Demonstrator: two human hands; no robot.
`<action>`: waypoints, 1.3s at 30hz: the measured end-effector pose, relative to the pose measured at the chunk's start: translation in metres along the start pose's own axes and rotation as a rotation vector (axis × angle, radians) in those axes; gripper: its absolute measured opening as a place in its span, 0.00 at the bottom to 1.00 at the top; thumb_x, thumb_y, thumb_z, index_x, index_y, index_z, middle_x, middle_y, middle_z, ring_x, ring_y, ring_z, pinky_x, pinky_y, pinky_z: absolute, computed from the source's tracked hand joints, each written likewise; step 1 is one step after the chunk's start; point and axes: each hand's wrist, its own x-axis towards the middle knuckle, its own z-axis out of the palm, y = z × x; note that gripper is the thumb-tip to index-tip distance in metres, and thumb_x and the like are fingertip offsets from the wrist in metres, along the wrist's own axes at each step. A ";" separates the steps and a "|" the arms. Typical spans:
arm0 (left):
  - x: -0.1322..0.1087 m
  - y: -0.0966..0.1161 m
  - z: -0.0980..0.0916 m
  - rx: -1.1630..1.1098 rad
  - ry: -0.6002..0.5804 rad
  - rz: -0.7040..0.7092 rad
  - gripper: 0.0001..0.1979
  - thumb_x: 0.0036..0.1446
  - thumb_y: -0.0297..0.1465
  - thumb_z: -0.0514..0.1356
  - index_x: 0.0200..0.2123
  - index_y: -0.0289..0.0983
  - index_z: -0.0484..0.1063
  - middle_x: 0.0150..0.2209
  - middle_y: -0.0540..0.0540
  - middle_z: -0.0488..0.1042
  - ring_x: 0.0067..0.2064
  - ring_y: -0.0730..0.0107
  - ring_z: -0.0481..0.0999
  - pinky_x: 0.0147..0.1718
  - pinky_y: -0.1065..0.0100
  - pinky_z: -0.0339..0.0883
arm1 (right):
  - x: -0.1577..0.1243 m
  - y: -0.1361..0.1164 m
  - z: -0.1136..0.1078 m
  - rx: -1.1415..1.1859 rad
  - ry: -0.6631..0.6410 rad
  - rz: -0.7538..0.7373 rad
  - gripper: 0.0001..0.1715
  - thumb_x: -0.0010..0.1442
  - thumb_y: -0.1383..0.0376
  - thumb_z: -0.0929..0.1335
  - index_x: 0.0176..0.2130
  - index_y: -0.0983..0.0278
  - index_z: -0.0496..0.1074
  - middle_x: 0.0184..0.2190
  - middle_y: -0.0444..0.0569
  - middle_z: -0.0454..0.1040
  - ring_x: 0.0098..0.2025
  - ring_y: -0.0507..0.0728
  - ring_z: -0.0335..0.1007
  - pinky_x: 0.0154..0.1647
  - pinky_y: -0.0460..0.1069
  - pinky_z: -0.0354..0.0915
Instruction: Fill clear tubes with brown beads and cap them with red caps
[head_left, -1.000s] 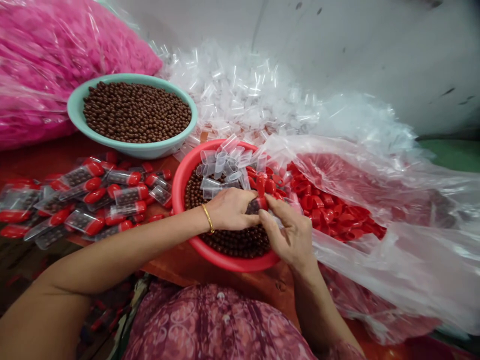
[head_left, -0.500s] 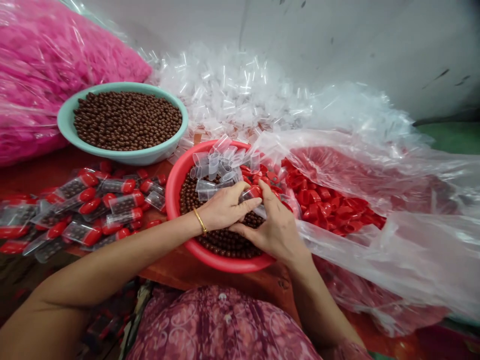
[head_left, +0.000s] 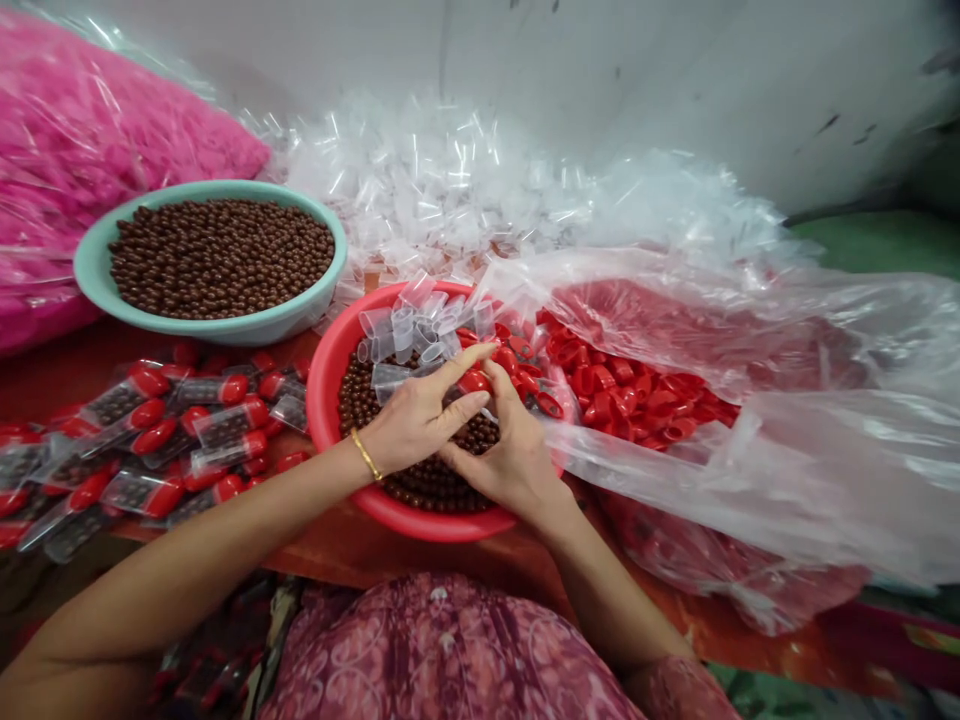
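Observation:
Both hands meet over the red basin, which holds brown balls, clear plastic tubes and red caps. My left hand, with a gold bangle at the wrist, is closed around something small, its fingertips touching those of the other hand. From the right, my right hand curls its thumb and fingers round the same spot. Between the fingers a red cap and a bit of clear plastic show; the rest is hidden by the fingers.
Left of the basin lie filled tubes with red caps. Behind them stands a teal bowl of brown balls, beside a pink-filled bag. Clear tubes are heaped at the back. A plastic bag and loose red caps lie right.
The whole view has shifted, so the basin and both hands appear further left. The hands remain together over the basin, with the fingertips slightly closer and the held piece more covered.

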 end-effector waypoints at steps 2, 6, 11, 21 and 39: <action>-0.014 0.006 -0.013 -0.021 0.051 -0.044 0.24 0.62 0.40 0.51 0.59 0.39 0.60 0.45 0.45 0.76 0.39 0.70 0.77 0.43 0.70 0.69 | 0.001 0.005 -0.010 0.022 -0.027 0.029 0.49 0.54 0.52 0.69 0.64 0.67 0.46 0.50 0.59 0.72 0.51 0.60 0.71 0.49 0.55 0.69; -0.062 0.008 -0.054 0.102 0.345 -0.343 0.20 0.60 0.38 0.54 0.54 0.39 0.64 0.26 0.53 0.73 0.27 0.75 0.71 0.31 0.74 0.67 | -0.002 0.037 -0.039 -0.329 -0.043 0.161 0.22 0.60 0.58 0.65 0.52 0.64 0.67 0.36 0.51 0.78 0.38 0.57 0.73 0.44 0.53 0.67; -0.125 -0.010 -0.097 0.130 0.594 -0.789 0.20 0.59 0.40 0.53 0.53 0.40 0.62 0.26 0.53 0.72 0.30 0.71 0.73 0.32 0.71 0.68 | -0.006 0.068 -0.048 -0.720 -0.292 0.163 0.17 0.57 0.58 0.66 0.39 0.68 0.74 0.35 0.57 0.76 0.38 0.63 0.69 0.35 0.53 0.61; -0.171 -0.043 -0.118 1.225 0.415 -0.811 0.23 0.58 0.44 0.52 0.51 0.37 0.67 0.34 0.43 0.75 0.38 0.56 0.74 0.31 0.66 0.65 | -0.010 0.063 -0.054 -0.619 0.019 0.261 0.16 0.60 0.56 0.65 0.41 0.65 0.73 0.27 0.51 0.76 0.25 0.58 0.69 0.27 0.50 0.58; 0.010 -0.024 -0.036 1.066 -0.445 -0.220 0.11 0.55 0.30 0.59 0.40 0.30 0.70 0.40 0.34 0.76 0.44 0.53 0.75 0.40 0.60 0.65 | -0.009 0.026 -0.019 0.060 -0.072 0.076 0.04 0.56 0.64 0.66 0.31 0.63 0.68 0.28 0.47 0.73 0.29 0.54 0.72 0.32 0.47 0.67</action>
